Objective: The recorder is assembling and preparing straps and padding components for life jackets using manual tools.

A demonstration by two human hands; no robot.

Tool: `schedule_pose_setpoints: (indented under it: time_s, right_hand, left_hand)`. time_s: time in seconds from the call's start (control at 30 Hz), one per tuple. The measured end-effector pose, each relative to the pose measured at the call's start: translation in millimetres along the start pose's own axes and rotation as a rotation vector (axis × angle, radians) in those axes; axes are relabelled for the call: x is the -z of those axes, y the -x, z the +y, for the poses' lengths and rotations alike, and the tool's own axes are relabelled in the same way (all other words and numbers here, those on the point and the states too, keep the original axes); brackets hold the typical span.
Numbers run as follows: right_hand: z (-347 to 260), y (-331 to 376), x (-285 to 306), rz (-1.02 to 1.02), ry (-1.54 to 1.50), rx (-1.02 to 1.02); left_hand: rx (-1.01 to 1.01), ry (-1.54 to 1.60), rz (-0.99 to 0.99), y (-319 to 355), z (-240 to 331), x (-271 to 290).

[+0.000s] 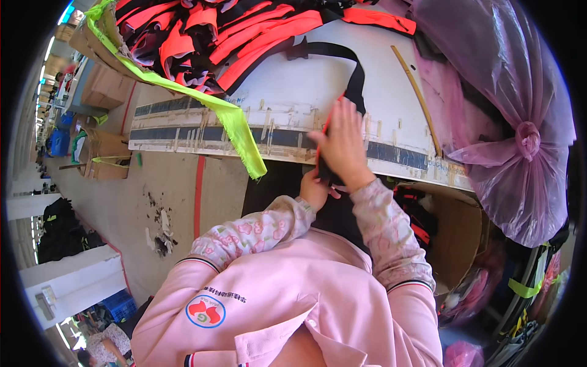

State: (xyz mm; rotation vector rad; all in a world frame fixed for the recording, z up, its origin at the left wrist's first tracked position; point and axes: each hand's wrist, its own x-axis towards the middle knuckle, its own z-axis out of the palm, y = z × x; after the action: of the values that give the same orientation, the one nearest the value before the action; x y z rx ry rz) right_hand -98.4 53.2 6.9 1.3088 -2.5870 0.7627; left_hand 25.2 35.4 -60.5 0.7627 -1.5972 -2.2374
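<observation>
A black fabric strip (356, 82) with an orange edge curves over the white table (293, 92) and hangs down past its near edge. My right hand (343, 144) lies flat on the strip, palm down, fingers stretched out. Just below the table edge, my left hand (314, 191) grips the strip's lower end; some of its fingers are hidden. At the far side lies a heap of orange and black fabric pieces (244, 43), close to where the strip's far end rests.
A neon-yellow band (229, 116) drapes from a cardboard box over the table's left part. A thin wooden stick (416, 92) lies at the right. Beside it bulges a knotted purple plastic bag (489, 61). Under the table stands an open carton (455, 229) holding orange and black pieces.
</observation>
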Motion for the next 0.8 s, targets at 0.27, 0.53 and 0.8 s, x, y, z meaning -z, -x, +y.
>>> schedule_pose_setpoints:
  time_s: [0.27, 0.53, 0.8]
  right_hand:
    - [21, -1, -11, -0.076, 0.121, 0.011]
    - [29, -10, -11, -0.04, 0.137, 0.064]
    - [153, 31, 90, 0.082, 0.446, -0.437]
  left_hand:
    - [0.437, 0.18, -0.146, -8, 9, 12]
    - [0.453, 0.251, -0.19, -12, 11, 3]
    - [0.413, 0.236, -0.221, -6, 18, 2]
